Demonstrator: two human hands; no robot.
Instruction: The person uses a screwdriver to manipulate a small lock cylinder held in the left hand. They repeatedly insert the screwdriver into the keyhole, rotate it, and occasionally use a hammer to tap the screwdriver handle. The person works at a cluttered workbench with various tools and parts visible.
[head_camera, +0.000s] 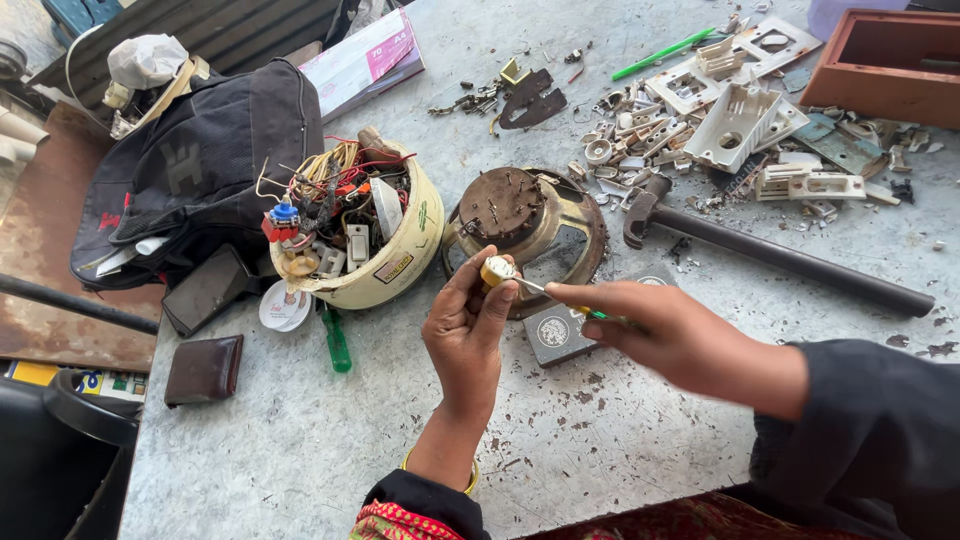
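A small round yellowish metal part (497, 270) is pinched steady in the left hand (465, 335) while a thin green-handled screwdriver (560, 300), gripped by the right hand (680, 335), is set against it.

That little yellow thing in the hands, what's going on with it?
A person's left hand pinches a small yellow part while the right hand pokes a thin screwdriver into it. On the grey table around them lie a hammer, a rusty round motor piece, broken white plastic bits and a tub of wires.
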